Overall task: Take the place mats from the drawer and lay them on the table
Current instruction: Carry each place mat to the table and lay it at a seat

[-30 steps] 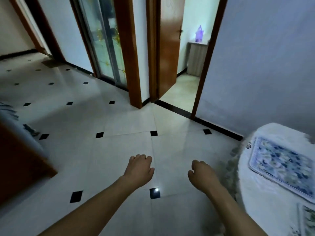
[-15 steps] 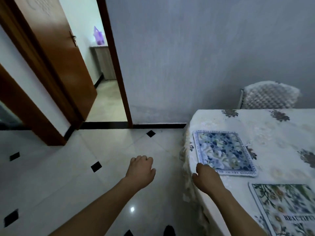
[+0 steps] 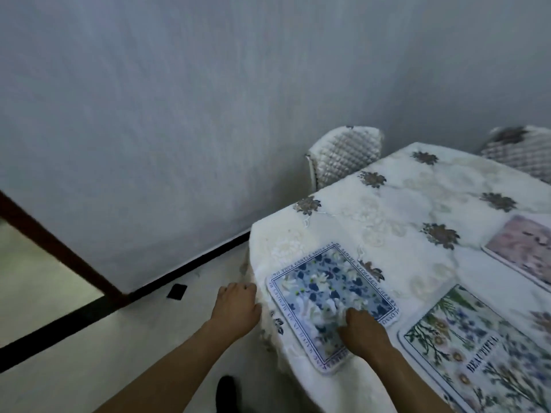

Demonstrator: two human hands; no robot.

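Three place mats lie on the table, which has a white flowered cloth. A blue floral mat sits at the near left corner. A green floral mat printed "BEAUTIFUL" lies to its right, and a pink mat farther right at the frame edge. My right hand hovers over or rests on the blue mat's near part, fingers curled, holding nothing. My left hand hangs loosely curled just left of the table corner, above the floor. No drawer is in view.
Two padded chairs stand behind the table against a grey wall. The tiled floor with a black skirting line runs along the left. A doorway edge shows at far left. A dark shoe tip shows below.
The view has swung right from the hallway to the table. My right hand moved from beside the table's edge onto the blue mat; my left hand came up to the table corner.
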